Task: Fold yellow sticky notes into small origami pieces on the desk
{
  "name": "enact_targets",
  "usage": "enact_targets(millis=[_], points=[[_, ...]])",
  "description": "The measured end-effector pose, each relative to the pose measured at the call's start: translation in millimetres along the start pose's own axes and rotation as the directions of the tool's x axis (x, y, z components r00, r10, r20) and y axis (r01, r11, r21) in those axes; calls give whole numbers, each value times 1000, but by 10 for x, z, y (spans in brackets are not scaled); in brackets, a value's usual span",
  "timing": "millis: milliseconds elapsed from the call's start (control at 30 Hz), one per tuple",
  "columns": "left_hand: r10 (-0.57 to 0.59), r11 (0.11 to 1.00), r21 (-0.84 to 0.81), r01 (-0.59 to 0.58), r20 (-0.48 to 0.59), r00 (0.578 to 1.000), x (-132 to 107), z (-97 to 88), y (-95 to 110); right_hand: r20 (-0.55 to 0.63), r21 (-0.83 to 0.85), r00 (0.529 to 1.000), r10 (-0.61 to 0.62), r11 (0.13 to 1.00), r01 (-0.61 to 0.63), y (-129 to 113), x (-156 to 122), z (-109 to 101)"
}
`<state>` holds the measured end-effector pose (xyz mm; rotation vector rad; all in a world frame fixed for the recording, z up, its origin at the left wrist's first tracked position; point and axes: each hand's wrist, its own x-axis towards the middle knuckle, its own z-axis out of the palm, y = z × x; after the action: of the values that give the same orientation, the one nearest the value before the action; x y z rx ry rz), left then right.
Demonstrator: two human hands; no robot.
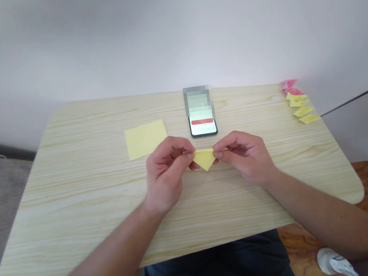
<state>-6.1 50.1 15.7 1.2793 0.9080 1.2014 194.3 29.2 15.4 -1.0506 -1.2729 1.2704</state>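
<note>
Your left hand (pixel 168 172) and right hand (pixel 246 159) pinch the folded paper (pixel 204 158) at its 2 side corners – each grip clamped on it – just nearer you than the phone (pixel 201 112). Left of the phone, a yellow sheet (pixel 145 140) lies on the desk (pixel 85 193); well right of it, pink and yellow folds (pixel 304 111).

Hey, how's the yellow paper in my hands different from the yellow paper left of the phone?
The folded paper looks triangular; the flat paper looks rectangular. Your left hand and right hand pinch the folded paper; the flat paper lies on the table. The folded paper appears smaller than the flat paper. Both are yellow.
</note>
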Motion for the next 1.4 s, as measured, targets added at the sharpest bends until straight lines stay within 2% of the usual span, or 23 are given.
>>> enact_targets(millis=[167,300,500,667,767,933,1133,1400], points=[[59,998,20,-59,-2,998,-25,-13,9,5,24,1000,-15,1000,15,-3,29,-45],[152,980,126,-155,28,988,-56,-13,12,9,6,1000,-6,1000,6,-23,34,-69],[291,919,224,-325,171,941,-69,-33,8,-4,70,1000,18,997,-17,-39,57,-81],[362,887,225,-403,203,910,-68,-39,-17,21,22,996,88,996,-88,-32,93,-115],[348,888,243,-391,202,915,-70,-44,-10,9,-13,997,75,997,-75,-37,94,-125],[277,897,313,-313,155,948,-61,-40,16,10,-106,999,34,994,-33,-49,54,-97],[139,867,445,-223,213,967,-35,-7,49,47,-178,999,-2,984,10,-46,19,-81],[107,901,401,-166,167,980,-33,-6,35,37,-164,998,-53,985,59,-33,15,-78]])
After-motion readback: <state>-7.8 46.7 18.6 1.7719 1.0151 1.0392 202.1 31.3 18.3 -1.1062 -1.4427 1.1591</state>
